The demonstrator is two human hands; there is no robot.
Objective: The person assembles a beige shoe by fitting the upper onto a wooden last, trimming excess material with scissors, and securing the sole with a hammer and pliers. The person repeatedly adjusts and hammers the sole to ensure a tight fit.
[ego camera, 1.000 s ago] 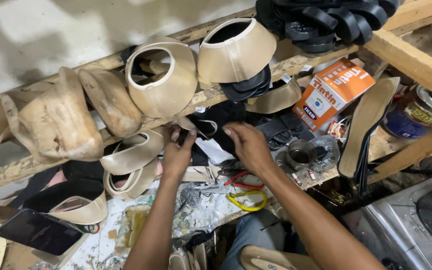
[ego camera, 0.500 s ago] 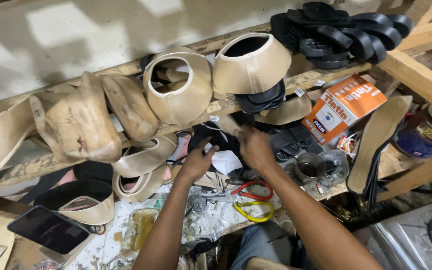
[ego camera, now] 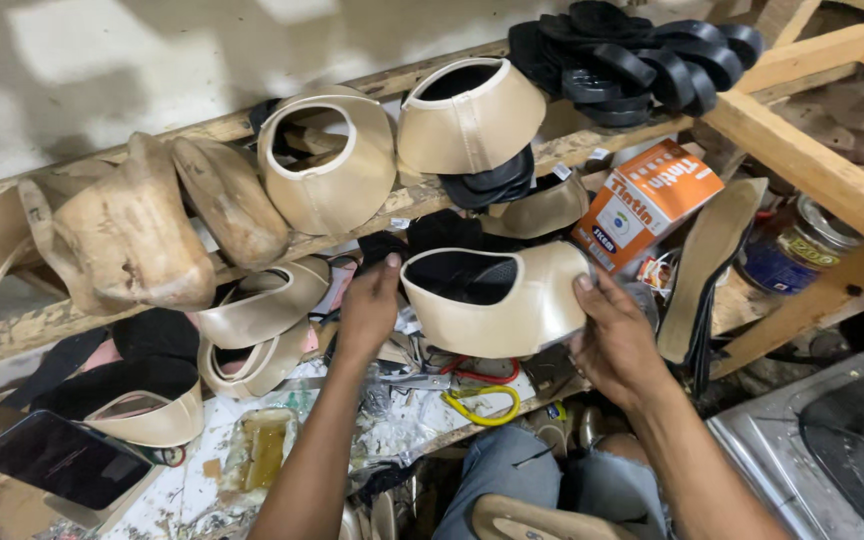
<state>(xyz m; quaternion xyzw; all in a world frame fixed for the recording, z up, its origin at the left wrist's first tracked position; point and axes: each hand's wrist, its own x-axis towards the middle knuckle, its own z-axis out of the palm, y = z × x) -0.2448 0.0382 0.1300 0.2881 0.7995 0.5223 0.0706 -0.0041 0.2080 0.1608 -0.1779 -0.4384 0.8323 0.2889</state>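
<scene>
A beige shoe upper [ego camera: 497, 300] with a black lining is held up over the cluttered workbench. My right hand [ego camera: 617, 340] grips its right end, thumb on the outer face. My left hand [ego camera: 370, 310] rests at its left end, fingers against a black piece behind it; whether this hand grips the upper is unclear. Below the upper lie scissors with red handles [ego camera: 467, 375] and yellow-handled pliers [ego camera: 482, 405]. My knees in blue jeans [ego camera: 522, 470] show under the bench edge.
A wooden rail [ego camera: 202, 135] carries more beige uppers [ego camera: 337, 165] and wooden lasts [ego camera: 132, 235]. Black soles [ego camera: 632, 60] are stacked top right. An orange box [ego camera: 642, 205], a tan insole [ego camera: 707, 260], a tin [ego camera: 792, 255], a glue tray [ego camera: 262, 450] and a dark phone [ego camera: 62, 460] lie around.
Both hands were reaching into the pile of black pieces; now a beige upper has come up between them, with the right hand shifted right onto its end.
</scene>
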